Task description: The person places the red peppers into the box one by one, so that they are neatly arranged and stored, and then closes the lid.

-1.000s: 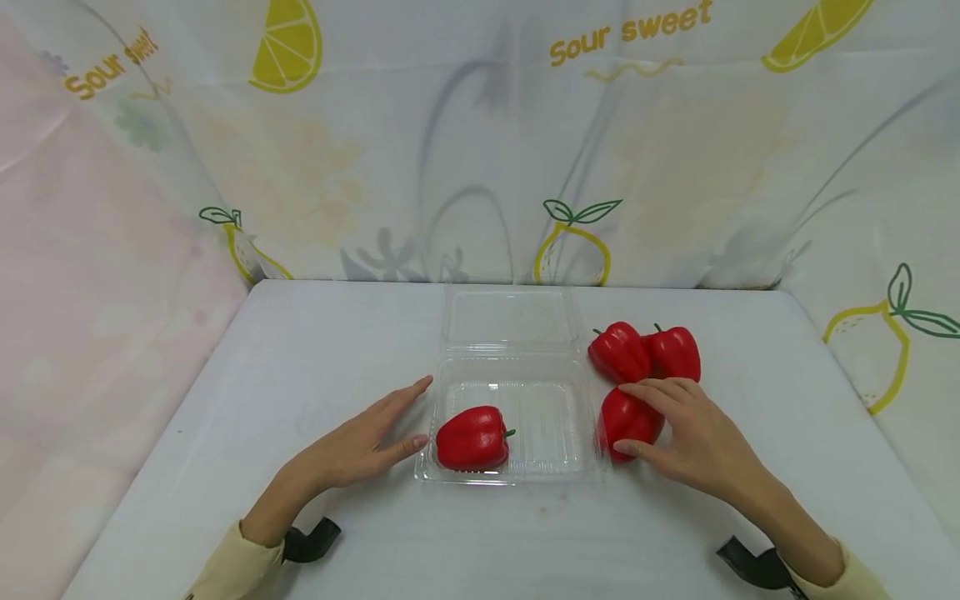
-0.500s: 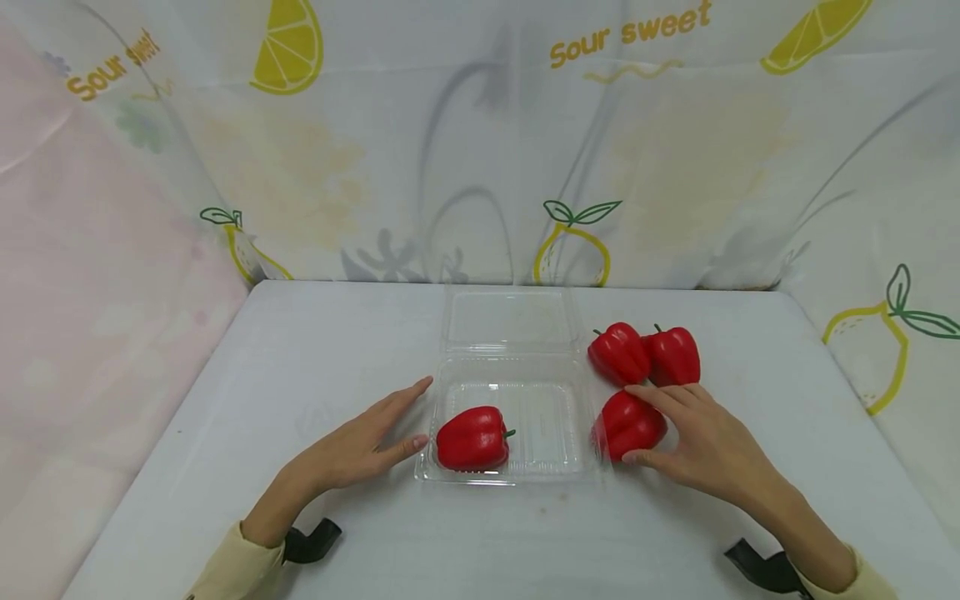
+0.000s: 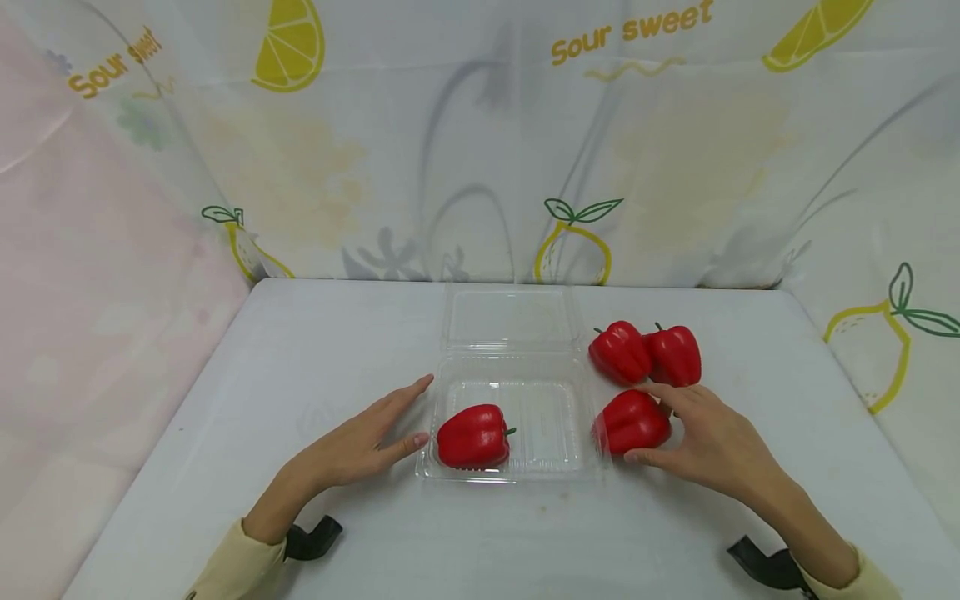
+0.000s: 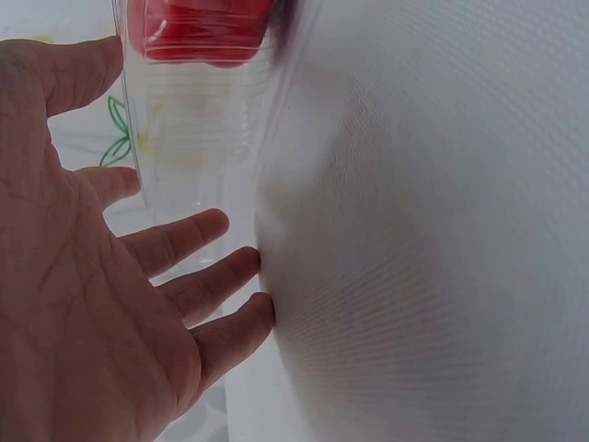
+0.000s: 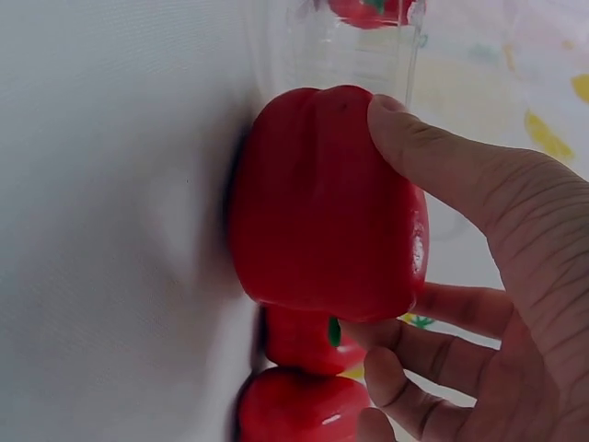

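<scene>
A red bell pepper (image 3: 635, 422) stands just right of a clear plastic clamshell box (image 3: 551, 417), overlapping its right edge in the head view. My right hand (image 3: 708, 433) pinches this pepper, thumb on its near side and fingers round its far end by the green stem, as the right wrist view shows. Inside the box, on the left, lies another red bell pepper (image 3: 472, 437), stem to the right. My left hand (image 3: 360, 442) has its fingers spread and straight, with thumb and fingertips right at the box's left rim (image 4: 129, 101).
Two more red bell peppers (image 3: 619, 352) (image 3: 673, 356) sit side by side behind my right hand. The box's clear lid (image 3: 512, 319) lies folded back on the white table (image 3: 337, 333). A lemon-printed cloth (image 3: 480, 142) hangs behind the table's far edge.
My right hand has shifted slightly right, and the pepper in it has turned and moved a little the same way. The left hand and the box stay in place.
</scene>
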Action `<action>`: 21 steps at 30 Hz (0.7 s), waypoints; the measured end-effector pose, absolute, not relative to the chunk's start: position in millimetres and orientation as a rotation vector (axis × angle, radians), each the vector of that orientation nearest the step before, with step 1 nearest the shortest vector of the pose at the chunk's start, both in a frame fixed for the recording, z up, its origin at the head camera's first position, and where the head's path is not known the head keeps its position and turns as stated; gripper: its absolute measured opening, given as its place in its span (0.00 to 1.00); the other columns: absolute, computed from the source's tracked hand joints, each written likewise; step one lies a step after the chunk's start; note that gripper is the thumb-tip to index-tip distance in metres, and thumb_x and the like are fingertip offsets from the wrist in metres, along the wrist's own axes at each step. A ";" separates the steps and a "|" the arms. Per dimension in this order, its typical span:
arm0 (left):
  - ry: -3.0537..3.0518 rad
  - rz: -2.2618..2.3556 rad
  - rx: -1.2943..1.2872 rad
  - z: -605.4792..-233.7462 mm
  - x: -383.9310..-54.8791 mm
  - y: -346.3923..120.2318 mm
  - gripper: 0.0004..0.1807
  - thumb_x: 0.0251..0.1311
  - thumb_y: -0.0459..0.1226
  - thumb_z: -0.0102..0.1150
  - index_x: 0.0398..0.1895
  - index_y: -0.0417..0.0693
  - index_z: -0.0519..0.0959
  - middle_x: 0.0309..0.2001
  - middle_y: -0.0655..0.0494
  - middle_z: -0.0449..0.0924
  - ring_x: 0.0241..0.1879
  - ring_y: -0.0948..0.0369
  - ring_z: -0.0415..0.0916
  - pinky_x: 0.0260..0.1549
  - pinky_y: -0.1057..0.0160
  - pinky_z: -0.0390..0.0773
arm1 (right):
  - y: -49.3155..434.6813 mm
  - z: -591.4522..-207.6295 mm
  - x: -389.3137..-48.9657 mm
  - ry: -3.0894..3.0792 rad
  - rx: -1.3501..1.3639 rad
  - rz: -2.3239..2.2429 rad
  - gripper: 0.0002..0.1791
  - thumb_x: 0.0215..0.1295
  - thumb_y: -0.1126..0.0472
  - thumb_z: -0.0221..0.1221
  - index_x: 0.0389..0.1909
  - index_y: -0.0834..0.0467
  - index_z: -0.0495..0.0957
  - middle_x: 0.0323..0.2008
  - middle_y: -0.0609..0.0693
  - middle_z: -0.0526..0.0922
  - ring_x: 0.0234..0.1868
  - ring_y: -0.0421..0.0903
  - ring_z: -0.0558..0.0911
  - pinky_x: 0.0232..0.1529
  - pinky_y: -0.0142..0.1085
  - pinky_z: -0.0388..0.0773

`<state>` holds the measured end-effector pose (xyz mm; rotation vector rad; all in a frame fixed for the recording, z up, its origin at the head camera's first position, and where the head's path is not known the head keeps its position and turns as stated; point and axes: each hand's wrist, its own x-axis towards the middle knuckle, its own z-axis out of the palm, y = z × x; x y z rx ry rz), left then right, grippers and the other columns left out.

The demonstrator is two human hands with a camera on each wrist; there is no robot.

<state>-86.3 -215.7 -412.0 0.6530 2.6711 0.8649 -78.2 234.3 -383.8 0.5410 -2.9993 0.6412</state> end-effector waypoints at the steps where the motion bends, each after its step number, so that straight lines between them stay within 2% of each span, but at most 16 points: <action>1: 2.670 0.865 0.654 -412.1 -86.5 -215.6 0.44 0.64 0.63 0.52 0.79 0.67 0.48 0.75 0.57 0.54 0.73 0.53 0.54 0.63 0.40 0.64 | 234.7 -384.0 -78.1 -3.003 0.531 0.640 0.44 0.37 0.40 0.79 0.58 0.51 0.76 0.42 0.49 0.79 0.42 0.49 0.75 0.29 0.41 0.80; 7: 2.675 0.858 0.654 -412.2 -87.5 -215.5 0.44 0.64 0.63 0.52 0.79 0.65 0.49 0.75 0.57 0.54 0.73 0.52 0.54 0.62 0.39 0.65 | 237.2 -381.0 -77.3 -3.014 0.479 0.627 0.44 0.36 0.41 0.80 0.57 0.52 0.75 0.36 0.48 0.75 0.37 0.47 0.75 0.25 0.34 0.74; 15: 2.670 0.865 0.651 -413.0 -87.1 -215.7 0.43 0.64 0.63 0.52 0.79 0.68 0.48 0.76 0.57 0.54 0.73 0.53 0.54 0.63 0.39 0.64 | 244.0 -369.9 -74.0 -3.012 0.426 0.613 0.45 0.38 0.36 0.77 0.56 0.54 0.76 0.35 0.49 0.76 0.36 0.47 0.75 0.24 0.34 0.74; 21: 2.670 0.873 0.657 -412.6 -86.5 -215.8 0.44 0.64 0.62 0.52 0.79 0.65 0.49 0.76 0.57 0.54 0.73 0.53 0.54 0.64 0.40 0.63 | 252.6 -359.4 -71.3 -2.963 0.381 0.617 0.44 0.41 0.32 0.74 0.56 0.54 0.76 0.34 0.49 0.76 0.35 0.48 0.74 0.23 0.36 0.72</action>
